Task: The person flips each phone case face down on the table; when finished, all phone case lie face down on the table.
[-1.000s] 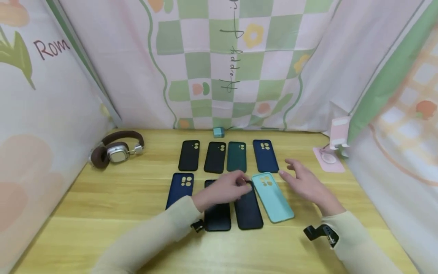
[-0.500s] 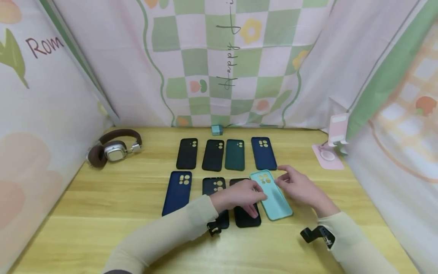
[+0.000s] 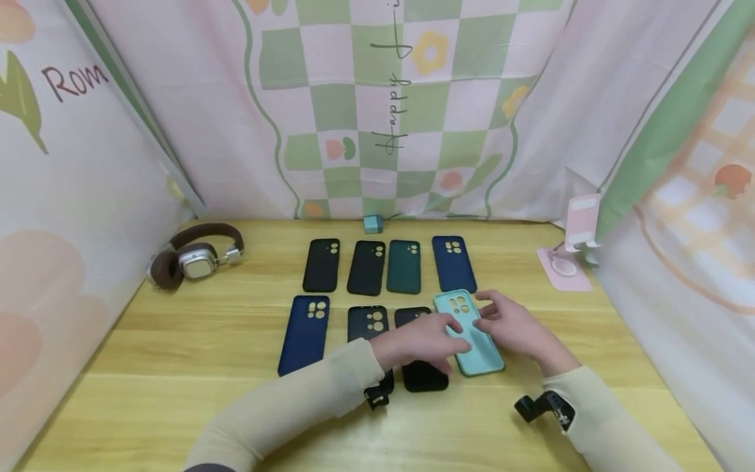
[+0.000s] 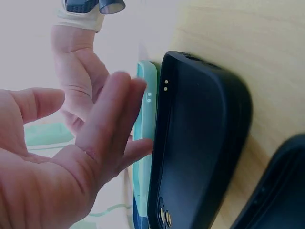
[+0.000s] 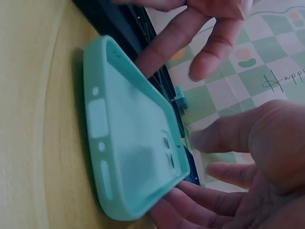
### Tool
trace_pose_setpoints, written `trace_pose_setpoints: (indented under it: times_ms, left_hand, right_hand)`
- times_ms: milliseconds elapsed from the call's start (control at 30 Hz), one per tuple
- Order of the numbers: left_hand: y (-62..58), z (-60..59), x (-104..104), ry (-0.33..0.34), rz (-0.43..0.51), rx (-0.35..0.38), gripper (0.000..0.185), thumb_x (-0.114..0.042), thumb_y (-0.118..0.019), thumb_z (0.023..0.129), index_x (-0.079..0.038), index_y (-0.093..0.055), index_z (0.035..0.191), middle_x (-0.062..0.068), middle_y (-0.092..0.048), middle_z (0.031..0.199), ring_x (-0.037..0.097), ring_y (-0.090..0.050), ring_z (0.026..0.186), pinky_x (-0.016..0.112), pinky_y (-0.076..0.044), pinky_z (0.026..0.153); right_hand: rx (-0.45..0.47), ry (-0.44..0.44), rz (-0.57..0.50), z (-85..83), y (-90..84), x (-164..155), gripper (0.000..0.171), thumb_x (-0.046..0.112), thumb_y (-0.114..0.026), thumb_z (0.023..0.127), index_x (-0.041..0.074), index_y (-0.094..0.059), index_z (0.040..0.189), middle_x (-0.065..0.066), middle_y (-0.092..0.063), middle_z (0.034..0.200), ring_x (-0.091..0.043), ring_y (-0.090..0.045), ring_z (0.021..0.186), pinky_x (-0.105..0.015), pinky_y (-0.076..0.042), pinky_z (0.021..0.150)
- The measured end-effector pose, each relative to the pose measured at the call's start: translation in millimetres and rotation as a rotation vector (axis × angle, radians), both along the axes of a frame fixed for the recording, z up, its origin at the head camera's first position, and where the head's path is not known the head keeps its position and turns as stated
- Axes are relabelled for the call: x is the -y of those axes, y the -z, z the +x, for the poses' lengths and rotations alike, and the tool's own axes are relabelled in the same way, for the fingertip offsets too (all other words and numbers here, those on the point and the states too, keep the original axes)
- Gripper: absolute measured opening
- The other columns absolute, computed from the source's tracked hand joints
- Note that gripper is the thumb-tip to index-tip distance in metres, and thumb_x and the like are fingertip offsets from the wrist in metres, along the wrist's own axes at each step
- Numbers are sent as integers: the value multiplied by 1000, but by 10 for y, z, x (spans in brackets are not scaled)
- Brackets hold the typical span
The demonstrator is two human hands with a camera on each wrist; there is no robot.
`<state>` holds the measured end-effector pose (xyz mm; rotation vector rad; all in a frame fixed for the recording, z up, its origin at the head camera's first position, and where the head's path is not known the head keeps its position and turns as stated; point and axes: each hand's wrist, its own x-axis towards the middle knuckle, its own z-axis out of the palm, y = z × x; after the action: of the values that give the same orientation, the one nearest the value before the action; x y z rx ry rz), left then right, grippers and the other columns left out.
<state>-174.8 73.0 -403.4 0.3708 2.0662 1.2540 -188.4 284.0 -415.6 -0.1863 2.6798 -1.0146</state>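
Note:
A turquoise phone case lies with its hollow side up at the right end of the front row. My right hand is at its right long side; in the right wrist view the fingers run along that edge and the thumb is held up, apart from the case. From the left my left hand reaches over a black phone case, partly covering it. Its extended fingers are at the turquoise case's left edge, thumb raised. Left of these lie another black case and a navy case.
Behind stands a row of two black cases, a dark green case and a navy case. Headphones lie at the left, a small blue cube at the back, a pink phone stand at the right.
My left hand has moved right, from over the black cases to the turquoise case. My right hand has come in against its right side. The turquoise case has shifted slightly away from me.

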Motion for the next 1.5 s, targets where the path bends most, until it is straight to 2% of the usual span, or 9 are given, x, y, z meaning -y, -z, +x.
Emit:
trace_pose_setpoints:
  times_ms: [100, 300, 533, 633, 733, 967, 1100, 1300, 1500]
  left_hand:
    - [6, -4, 19, -8, 36, -52, 38, -30, -65, 94, -9, -58, 125, 2, -65, 98, 17, -68, 74, 32, -52, 76]
    - [55, -5, 22, -57, 138, -175, 37, -26, -67, 93, -10, -57, 125, 1, -59, 115, 13, -62, 78, 29, -52, 67]
    - [50, 6, 10, -159, 309, -224, 28, -13, -67, 93, -12, -54, 118, -4, -54, 110, 5, -61, 89, 24, -54, 70]
    - [31, 5, -1, -170, 398, -245, 24, -11, -66, 94, -12, -52, 113, -4, -54, 108, 5, -63, 92, 23, -54, 73]
    - [33, -9, -9, -171, 479, -244, 24, -14, -68, 94, -12, -49, 110, -2, -52, 108, 7, -64, 95, 23, -54, 75]
    - [64, -76, 22, -169, 625, -159, 35, -19, -70, 93, -16, -44, 116, 0, -48, 117, 11, -62, 105, 28, -54, 82]
    - [61, -78, 39, -156, 602, -163, 45, -28, -71, 92, -21, -41, 125, -3, -45, 124, 12, -57, 111, 30, -53, 85]
    - [67, -94, 52, -163, 545, -164, 58, -37, -73, 89, -20, -38, 133, -3, -42, 130, 15, -53, 118, 29, -52, 85]
    - [66, -126, 83, -173, 571, -137, 54, -33, -74, 89, -22, -41, 130, -4, -42, 128, 12, -57, 111, 31, -55, 81]
  right_hand:
    - [-31, 24, -25, 1, -5, -23, 58, 15, -63, 93, -3, -39, 143, -30, -56, 124, -43, -58, 110, -50, -52, 87]
    - [-81, 110, -67, 9, -103, -56, 58, 17, -63, 93, -2, -40, 143, -30, -51, 132, -45, -56, 113, -52, -50, 90]
    - [-65, 116, -154, 53, -245, 24, 60, 18, -65, 94, 0, -38, 145, -27, -47, 138, -38, -57, 111, -44, -53, 85]
    - [-45, 99, -214, 81, -264, 73, 59, 20, -64, 95, 1, -38, 144, -24, -45, 140, -36, -57, 111, -41, -53, 84]
    - [-50, 71, -258, 103, -270, 117, 57, 24, -63, 97, 1, -40, 143, -22, -46, 140, -33, -59, 108, -39, -53, 83]
    - [-88, 35, -346, 129, -288, 169, 49, 21, -58, 100, -3, -42, 140, -23, -47, 136, -30, -61, 99, -37, -56, 79]
    - [-103, 4, -409, 142, -315, 216, 47, 23, -51, 104, -3, -41, 141, -23, -49, 134, -31, -60, 104, -32, -55, 81]
    - [-100, -46, -468, 180, -359, 257, 57, 39, -33, 107, -2, -34, 147, -25, -47, 138, -39, -51, 119, -31, -52, 87]
    - [-111, -56, -503, 187, -374, 258, 59, 37, -40, 106, 8, -22, 154, -28, -45, 138, -42, -52, 119, -36, -54, 87]
